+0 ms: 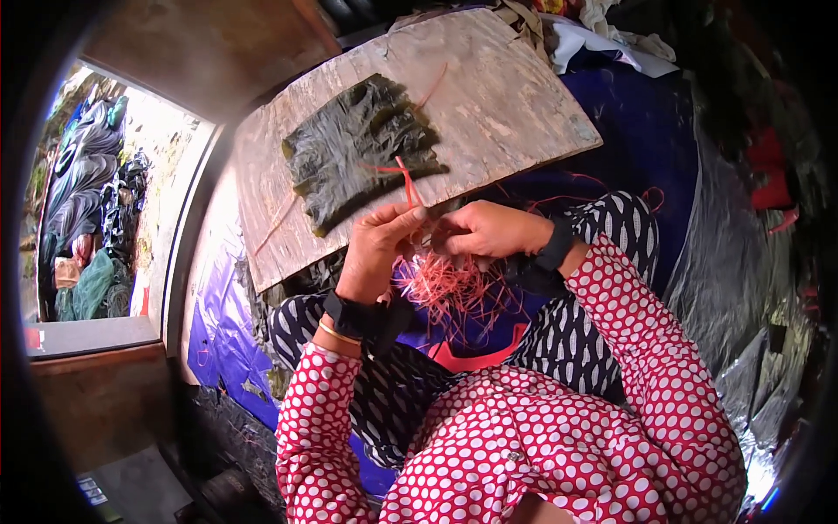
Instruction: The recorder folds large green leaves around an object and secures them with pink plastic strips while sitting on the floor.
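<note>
My left hand (377, 249) pinches an orange-red plastic strand (407, 179), whose free ends stick up past the thumb. Beside it my right hand (496, 231) has its fingers curled at the top of a tangled bunch of thin pinkish-red strands (454, 293), and what sits between those fingers is partly hidden. The bunch hangs over my lap. Just beyond both hands a wrinkled, dark green folded sheet (358, 144) lies on a worn wooden board (497, 105). Its exact material is hard to tell.
Loose strands (432, 86) lie on the board. Dark blue sheeting (646, 131) spreads at the right, next to grey plastic sheeting (724, 253). Crumpled white material (602, 44) sits beyond the board. At the left is an opening with a pale frame (188, 218), with dark bundles (87, 175) outside.
</note>
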{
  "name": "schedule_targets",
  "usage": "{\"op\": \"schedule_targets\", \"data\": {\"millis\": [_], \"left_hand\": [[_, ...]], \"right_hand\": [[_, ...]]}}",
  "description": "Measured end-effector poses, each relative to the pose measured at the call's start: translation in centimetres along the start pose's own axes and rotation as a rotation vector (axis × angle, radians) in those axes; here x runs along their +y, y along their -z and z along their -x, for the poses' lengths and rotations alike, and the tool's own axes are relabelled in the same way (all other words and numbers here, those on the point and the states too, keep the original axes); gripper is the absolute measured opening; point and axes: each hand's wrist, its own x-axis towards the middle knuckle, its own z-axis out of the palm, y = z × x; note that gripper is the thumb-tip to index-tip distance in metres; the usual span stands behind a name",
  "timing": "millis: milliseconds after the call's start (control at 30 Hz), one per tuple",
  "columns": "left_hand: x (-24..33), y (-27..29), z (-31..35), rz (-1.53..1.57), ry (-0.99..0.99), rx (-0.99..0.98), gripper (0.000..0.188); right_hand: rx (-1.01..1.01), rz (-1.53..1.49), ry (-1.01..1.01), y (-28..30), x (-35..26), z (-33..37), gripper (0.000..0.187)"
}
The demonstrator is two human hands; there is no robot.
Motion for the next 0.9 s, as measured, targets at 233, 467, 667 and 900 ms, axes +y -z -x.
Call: {"op": "schedule_targets", "data": {"millis": [233, 467, 667, 900], "left_hand": [[-1.5, -0.2, -1.2, 0.068, 0.006, -0.084, 0.019], [-1.6, -1.1, -1.0, 0.068, -0.005, -0.162, 0.021], [0.3, -0.4, -0.8, -0.114, -0.143, 0.113, 0.025], [0.6, -0.1, -1.6, 0.162, -0.069, 0.093, 0.020]], "right_hand": [[0.383, -0.221, 0.242, 0.1, 0.3, -0.7, 0.035], [0.483, -0.348, 0.201, -0.1, -1.5, -1.4, 0.020], [0.587, -0.314, 0.192, 0.0, -2.3, -1.1, 0.016], [0.497, -0.244, 0.134, -1.4, -1.8, -1.5, 0.012]]}}
